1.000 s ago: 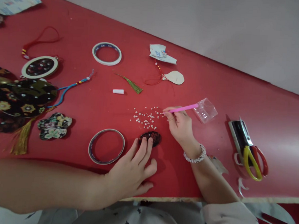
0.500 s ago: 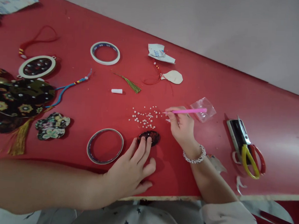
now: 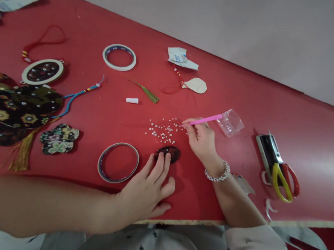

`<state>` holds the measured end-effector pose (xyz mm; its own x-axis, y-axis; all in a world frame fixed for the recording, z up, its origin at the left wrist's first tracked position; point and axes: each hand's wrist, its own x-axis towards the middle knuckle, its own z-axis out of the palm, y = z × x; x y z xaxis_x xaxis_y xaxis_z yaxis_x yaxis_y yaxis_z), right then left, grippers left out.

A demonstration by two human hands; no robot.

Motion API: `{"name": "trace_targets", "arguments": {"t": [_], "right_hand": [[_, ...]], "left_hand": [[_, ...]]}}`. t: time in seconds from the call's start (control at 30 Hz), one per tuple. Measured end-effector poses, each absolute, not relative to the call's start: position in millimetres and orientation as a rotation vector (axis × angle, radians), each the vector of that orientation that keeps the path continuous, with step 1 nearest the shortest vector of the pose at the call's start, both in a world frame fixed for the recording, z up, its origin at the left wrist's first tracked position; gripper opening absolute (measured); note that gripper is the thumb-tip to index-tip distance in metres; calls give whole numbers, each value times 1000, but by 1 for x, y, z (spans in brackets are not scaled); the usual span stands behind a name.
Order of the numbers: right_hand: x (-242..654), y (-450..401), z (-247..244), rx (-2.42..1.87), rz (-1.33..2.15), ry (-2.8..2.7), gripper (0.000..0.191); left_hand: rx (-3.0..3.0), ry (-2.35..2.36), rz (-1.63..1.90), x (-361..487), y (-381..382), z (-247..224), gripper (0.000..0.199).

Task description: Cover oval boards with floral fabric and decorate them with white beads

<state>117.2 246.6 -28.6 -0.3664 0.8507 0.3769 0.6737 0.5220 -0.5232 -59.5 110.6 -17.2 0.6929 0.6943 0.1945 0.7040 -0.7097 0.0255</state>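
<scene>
My left hand (image 3: 148, 188) lies with its fingers stretched out, two fingertips resting on a dark oval piece (image 3: 172, 154) that carries a small white bead. Between the thumb and fingers of my right hand (image 3: 201, 140) is a slim pink pen-like stick (image 3: 207, 119), its tip down by the beads. Many small white pearl beads (image 3: 163, 134) are scattered on the red table (image 3: 122, 118), just beyond the oval piece. A clear plastic bag (image 3: 231, 123) lies past the stick's far end. What sits at the stick's tip is too small to tell.
Two tape rolls (image 3: 117, 180) (image 3: 118, 67) lie to the left, near a white cap (image 3: 132, 100) and a green tassel (image 3: 149, 93). Decorated dark pendants (image 3: 23, 107) fill the far left. Scissors (image 3: 282, 181) rest on a black tape dispenser (image 3: 263, 148) at right.
My right hand has shifted slightly left, and the pink stick's upper end has swung up and left. My left hand stays on the oval piece. The whole view has moved a little.
</scene>
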Motion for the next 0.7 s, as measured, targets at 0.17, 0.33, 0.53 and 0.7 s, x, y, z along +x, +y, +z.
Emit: {"name": "trace_targets", "arguments": {"t": [0.17, 0.33, 0.53, 0.7], "right_hand": [[117, 247, -30, -1179, 320, -2172, 15], [117, 243, -25, -1170, 336, -2131, 14], [122, 228, -14, -1174, 360, -2082, 13], [123, 195, -13, -1174, 535, -2072, 13]], "left_hand": [[-2831, -1175, -280, -60, 111, -17, 57], [-2837, -1173, -268, -60, 112, -16, 57], [-2843, -1172, -278, -60, 111, -16, 57], [-2838, -1171, -301, -59, 111, -17, 57]]}}
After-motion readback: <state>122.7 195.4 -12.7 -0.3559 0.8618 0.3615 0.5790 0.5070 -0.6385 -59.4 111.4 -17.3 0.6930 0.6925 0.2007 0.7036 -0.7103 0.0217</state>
